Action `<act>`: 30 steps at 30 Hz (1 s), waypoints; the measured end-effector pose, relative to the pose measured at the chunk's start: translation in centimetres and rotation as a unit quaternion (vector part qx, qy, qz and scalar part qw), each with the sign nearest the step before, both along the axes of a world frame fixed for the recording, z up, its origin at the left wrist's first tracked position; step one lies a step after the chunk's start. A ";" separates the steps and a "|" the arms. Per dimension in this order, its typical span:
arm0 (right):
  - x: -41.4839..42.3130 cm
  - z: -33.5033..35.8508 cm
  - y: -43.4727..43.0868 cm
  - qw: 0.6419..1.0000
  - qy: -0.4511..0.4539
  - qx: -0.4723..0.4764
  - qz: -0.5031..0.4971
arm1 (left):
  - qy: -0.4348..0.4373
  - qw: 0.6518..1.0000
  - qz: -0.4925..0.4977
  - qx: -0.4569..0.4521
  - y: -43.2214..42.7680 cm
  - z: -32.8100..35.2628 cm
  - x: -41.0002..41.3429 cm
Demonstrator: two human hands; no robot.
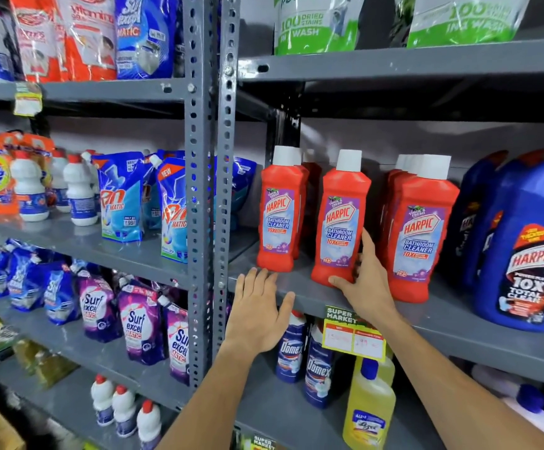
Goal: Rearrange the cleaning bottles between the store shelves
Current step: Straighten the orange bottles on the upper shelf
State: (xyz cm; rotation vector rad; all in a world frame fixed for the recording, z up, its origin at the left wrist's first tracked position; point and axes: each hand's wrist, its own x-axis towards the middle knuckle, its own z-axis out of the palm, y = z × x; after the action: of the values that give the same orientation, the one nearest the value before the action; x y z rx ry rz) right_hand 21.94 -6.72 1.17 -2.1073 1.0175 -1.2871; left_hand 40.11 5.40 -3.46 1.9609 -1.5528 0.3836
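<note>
Nearest the camera, two bare forearms reach up from the bottom edge toward the grey shelf [443,315]. The left hand [257,311] lies flat, palm down, grip wide and holding nothing, fingertips at the shelf's front lip just below the left red bottle [279,211] without closing on it. The right hand [366,280] wraps the lower right side of the middle red bottle [340,219]: its thumb lies along the base at the front and its fingers reach up the bottle's side, so the grip is closed around that bottle, which stands upright near the shelf's front edge.

Just right of that hand stands a third front red bottle [421,235], touching or nearly touching the hand's back. So there are three red bottles at the front, each with a white cap, with more lined up behind the left and right ones; how many cannot be told. Further right stand two large blue jugs [524,254].

A yellow price tag [353,336] hangs from the shelf lip under the right wrist. On the shelf below are two blue bottles [317,368] and a yellow bottle [369,407]. Beyond the perforated upright [199,190], the left bay holds pouches [121,196] and small white bottles [30,190]. On the top shelf stand two green-and-white bags [316,24].
</note>
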 end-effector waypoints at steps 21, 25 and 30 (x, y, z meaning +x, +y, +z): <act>0.3 -0.2 -0.2 1.000 0.006 0.013 -0.005 | -0.003 1.000 -0.005 -0.007 0.0 -0.1 0.2; 0.1 0.1 0.3 1.000 0.006 0.017 -0.016 | -0.003 1.000 -0.011 0.002 0.1 0.2 0.2; -0.9 0.7 4.0 1.000 -0.020 -0.008 -0.020 | -0.034 0.998 -0.027 -0.033 2.1 -1.3 0.0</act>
State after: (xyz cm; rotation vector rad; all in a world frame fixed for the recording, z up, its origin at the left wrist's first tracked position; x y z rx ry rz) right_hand 21.06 -2.67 1.86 -2.0738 1.0420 -1.3553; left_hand 40.11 7.46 -4.80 1.8686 -1.6125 0.4780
